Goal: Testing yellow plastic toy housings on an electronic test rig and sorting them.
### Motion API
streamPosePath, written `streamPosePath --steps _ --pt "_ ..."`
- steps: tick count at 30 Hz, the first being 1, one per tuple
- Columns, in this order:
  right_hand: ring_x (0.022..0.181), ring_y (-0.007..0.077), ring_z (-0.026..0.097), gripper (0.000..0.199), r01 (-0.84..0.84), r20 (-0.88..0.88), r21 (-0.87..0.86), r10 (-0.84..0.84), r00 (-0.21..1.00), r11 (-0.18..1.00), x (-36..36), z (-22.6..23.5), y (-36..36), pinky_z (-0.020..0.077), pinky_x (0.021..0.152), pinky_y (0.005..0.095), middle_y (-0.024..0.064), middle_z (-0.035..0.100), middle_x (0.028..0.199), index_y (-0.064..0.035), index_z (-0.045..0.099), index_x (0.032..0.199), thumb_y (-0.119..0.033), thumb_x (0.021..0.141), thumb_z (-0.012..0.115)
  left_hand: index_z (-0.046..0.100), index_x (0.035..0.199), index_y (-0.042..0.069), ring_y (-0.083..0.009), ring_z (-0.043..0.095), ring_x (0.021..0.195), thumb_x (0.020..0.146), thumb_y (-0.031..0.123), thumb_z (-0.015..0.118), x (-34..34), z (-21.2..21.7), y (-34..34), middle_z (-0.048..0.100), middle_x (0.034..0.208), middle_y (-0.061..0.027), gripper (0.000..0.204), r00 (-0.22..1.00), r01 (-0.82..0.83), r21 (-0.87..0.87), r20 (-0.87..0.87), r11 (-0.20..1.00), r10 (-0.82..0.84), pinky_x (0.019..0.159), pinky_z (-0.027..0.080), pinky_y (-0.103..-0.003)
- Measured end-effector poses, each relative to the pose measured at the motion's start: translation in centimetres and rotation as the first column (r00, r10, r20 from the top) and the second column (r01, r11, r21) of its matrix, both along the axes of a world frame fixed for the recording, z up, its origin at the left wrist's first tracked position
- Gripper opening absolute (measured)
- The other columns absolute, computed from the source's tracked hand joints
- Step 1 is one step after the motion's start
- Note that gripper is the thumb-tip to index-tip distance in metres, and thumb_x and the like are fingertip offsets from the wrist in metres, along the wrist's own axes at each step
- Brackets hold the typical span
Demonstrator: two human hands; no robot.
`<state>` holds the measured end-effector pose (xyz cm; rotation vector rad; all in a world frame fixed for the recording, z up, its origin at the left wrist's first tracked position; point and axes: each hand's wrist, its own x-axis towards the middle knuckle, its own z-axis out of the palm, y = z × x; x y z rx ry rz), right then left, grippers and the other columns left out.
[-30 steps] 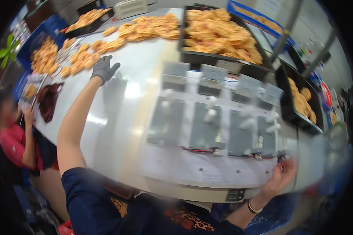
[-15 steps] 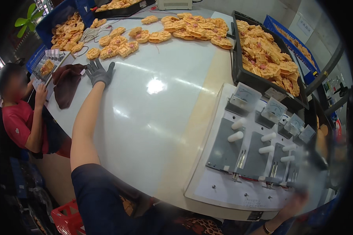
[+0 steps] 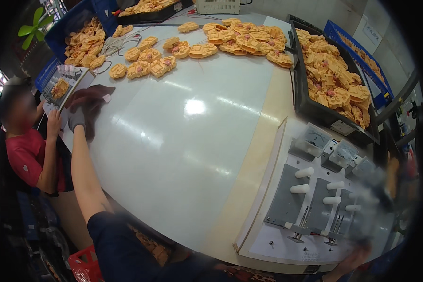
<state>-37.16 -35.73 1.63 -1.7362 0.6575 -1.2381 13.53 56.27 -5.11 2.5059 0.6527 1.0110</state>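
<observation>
My left hand (image 3: 77,118), in a grey glove, is on a crumpled dark brown cloth (image 3: 95,101) at the table's left edge. Its fingers look bent into the fabric and are partly hidden by it. At the lower right my bare right hand (image 3: 356,257) is beside the front edge of a white test board (image 3: 263,244). Blur and the lens rim hide its fingertips. Grey toggle fixtures with white handles (image 3: 300,189) and clear-faced meters (image 3: 313,140) stand on that board.
Yellow-orange moulded parts (image 3: 249,40) lie across the table's far side. More fill a black tray (image 3: 336,124) at right and a blue bin (image 3: 56,40) at far left. A co-worker in a red shirt (image 3: 26,160) sits at left by another test board (image 3: 82,77).
My left hand has moved left and nearer, from open and flat on the table onto the brown cloth, which has shifted shape. The view has turned slightly. My right hand stays by the board.
</observation>
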Motion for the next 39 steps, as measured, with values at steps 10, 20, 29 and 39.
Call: streamPosePath --steps 10,20,29,39 --pt "0.082 0.0124 0.04 0.049 0.116 -0.024 -0.025 -0.117 0.993 0.993 -3.9 -2.0 -4.4 0.0322 0.074 0.0261 0.0056 0.045 0.097 0.0025 0.041 0.129 -0.014 0.083 0.045 0.064 0.1 -0.002 -0.0174 0.06 0.086 0.08 0.02 0.068 -3.3 22.7 -11.8 0.066 0.097 -0.0081 0.031 0.773 0.322 0.057 0.561 0.945 -0.297 0.077 0.047 -0.028" --pt "0.072 0.0081 0.039 0.057 0.037 -0.008 -0.134 -0.038 0.999 0.99 -2.9 -3.6 -3.9 0.0306 0.064 0.0202 0.0011 0.045 0.086 -0.0016 0.038 0.127 -0.023 0.077 0.056 0.038 0.136 0.022 -0.0317 0.03 0.135 0.076 0.045 0.057 18.7 3.4 -19.8 0.04 0.14 -0.016 0.066 0.7 0.456 -0.154 -0.547 0.876 -0.46 0.109 0.02 -0.051" --pt "0.068 0.0078 0.04 0.062 -0.058 0.048 -0.08 0.062 0.997 0.995 -1.6 -1.2 -1.7 0.0303 0.062 0.0196 0.0007 0.044 0.078 -0.001 0.035 0.129 -0.023 0.076 0.059 0.046 0.124 0.019 -0.0293 0.054 0.111 0.079 0.029 0.062 8.5 1.4 -30.7 0.056 0.118 -0.0132 0.049 0.712 0.645 -0.264 -0.134 0.717 -0.69 0.093 0.041 -0.034" --pt "0.069 0.0091 0.04 0.059 -0.101 -0.03 -0.069 0.099 0.995 0.993 -3.2 -2.1 -3.1 0.0302 0.064 0.0208 0.0025 0.045 0.077 0.0013 0.035 0.13 -0.019 0.078 0.056 0.047 0.122 0.01 -0.0182 0.051 0.104 0.081 0.011 0.062 -3.0 3.6 -32.1 0.053 0.113 -0.0068 0.044 0.564 0.796 -0.405 0.231 0.449 -0.793 0.09 0.042 -0.029"
